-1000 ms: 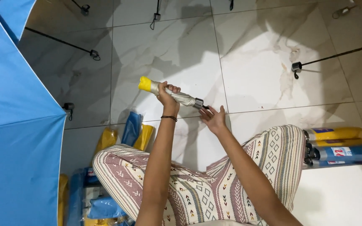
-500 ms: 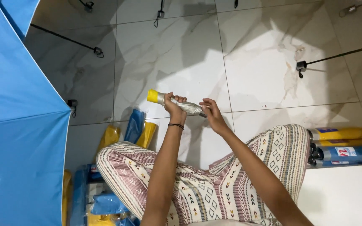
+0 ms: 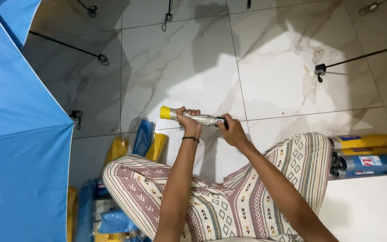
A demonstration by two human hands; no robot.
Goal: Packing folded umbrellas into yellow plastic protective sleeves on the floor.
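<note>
One folded silver umbrella (image 3: pixel 200 118) with a yellow end, held level above the marble floor (image 3: pixel 274 67), just past the knees. Left hand (image 3: pixel 188 121) wrapped tight round its middle; right hand (image 3: pixel 231 130) closed on the dark end. One open blue umbrella (image 3: pixel 19 148) far left. Three packed umbrellas (image 3: pixel 366 154) stacked at right: two yellow, one blue. Four dark umbrella handles (image 3: pixel 321 69) hang into view over the floor
</note>
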